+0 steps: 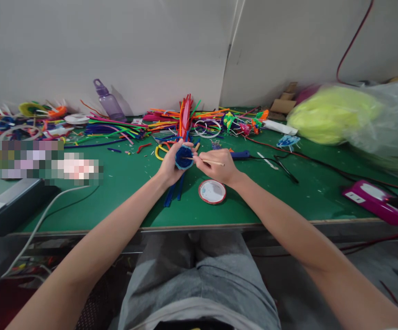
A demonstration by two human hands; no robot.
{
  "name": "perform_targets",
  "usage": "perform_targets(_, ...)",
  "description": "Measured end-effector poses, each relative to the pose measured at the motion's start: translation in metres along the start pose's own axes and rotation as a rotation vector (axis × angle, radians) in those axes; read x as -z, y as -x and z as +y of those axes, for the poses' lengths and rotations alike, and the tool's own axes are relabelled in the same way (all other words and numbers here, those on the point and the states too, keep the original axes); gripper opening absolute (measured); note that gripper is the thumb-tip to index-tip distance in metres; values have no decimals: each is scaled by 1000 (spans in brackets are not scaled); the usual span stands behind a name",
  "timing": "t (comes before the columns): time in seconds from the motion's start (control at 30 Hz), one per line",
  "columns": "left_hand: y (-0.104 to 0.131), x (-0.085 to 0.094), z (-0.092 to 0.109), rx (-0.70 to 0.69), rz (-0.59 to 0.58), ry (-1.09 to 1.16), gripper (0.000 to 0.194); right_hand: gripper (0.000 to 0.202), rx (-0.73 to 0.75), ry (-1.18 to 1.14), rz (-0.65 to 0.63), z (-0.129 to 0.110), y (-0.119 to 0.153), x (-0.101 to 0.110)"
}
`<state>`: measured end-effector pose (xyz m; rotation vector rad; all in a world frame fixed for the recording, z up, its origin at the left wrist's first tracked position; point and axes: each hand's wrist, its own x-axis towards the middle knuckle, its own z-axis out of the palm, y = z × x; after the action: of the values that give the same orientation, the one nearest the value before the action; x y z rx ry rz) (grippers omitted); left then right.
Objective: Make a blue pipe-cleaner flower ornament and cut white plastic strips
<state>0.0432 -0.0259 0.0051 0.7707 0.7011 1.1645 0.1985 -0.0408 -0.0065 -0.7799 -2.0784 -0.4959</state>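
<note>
My left hand [170, 166] is wrapped round a small round blue piece [184, 156] with a paler rim, tilted toward me. Between the fingers of my right hand [218, 166] is a thin wooden stick [213, 162], its far tip inside the blue piece. Below my hands, a shallow white dish with a red rim [212, 191] lies on the green table. Blue pipe cleaners [170, 195] stick out under my left hand. Behind it rises a bunch of red and pink pipe cleaners [185, 117].
A purple bottle [108, 103] stands by the wall. Colourful pipe cleaners [114, 128] cover the back of the table. A blue-handled tool [240, 155], a magenta power strip [378, 199], cables and a plastic bag with yellow-green material [333, 112] lie to the right.
</note>
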Motion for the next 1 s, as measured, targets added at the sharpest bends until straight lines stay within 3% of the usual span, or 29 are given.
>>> perform_targets(0.67,2,-1,-1,-5,-2,4,35,45,30,-14,20,1,3,-3)
perform_targets(1.0,2,-1,-1,7,12,4,34,46,-35,2,-18,-1,2,-3)
